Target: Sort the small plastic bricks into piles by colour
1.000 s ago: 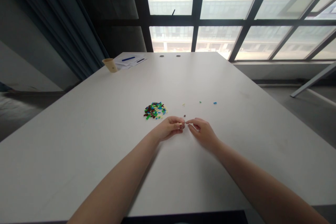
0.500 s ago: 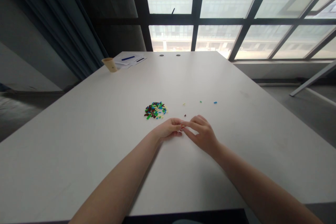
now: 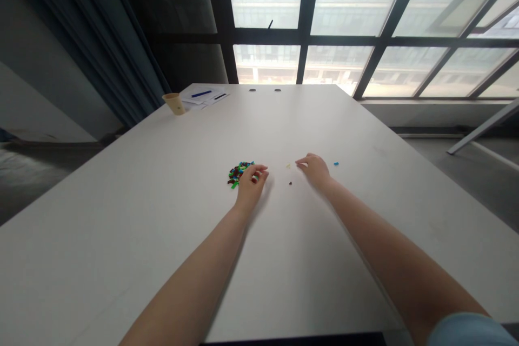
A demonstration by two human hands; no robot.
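A heap of small toy building bricks (image 3: 235, 175) in dark red, green, blue and pale yellow lies on the white table. My left hand (image 3: 250, 184) hovers over the heap's right side and covers part of it. Its thumb and fingers are apart, with dark red bricks visible through the gap. Farther right, my right hand (image 3: 316, 170) has thumb and fingertips pinched together near the tabletop; whatever is between them is too small to make out. Just left of those fingertips lie pale yellow bricks (image 3: 288, 166). One dark red brick (image 3: 290, 183) sits nearer to me.
A blue brick (image 3: 336, 163) lies to the right of my right hand. At the table's far left stand a tan paper cup (image 3: 174, 104) and papers (image 3: 203, 98) with a blue pen (image 3: 201, 93) on them. Two round dark discs (image 3: 278, 90) mark the far edge.
My hands were together at a small piece and have parted. The left moved left to the heap; the right moved forward and right, and the lone green brick there no longer shows.
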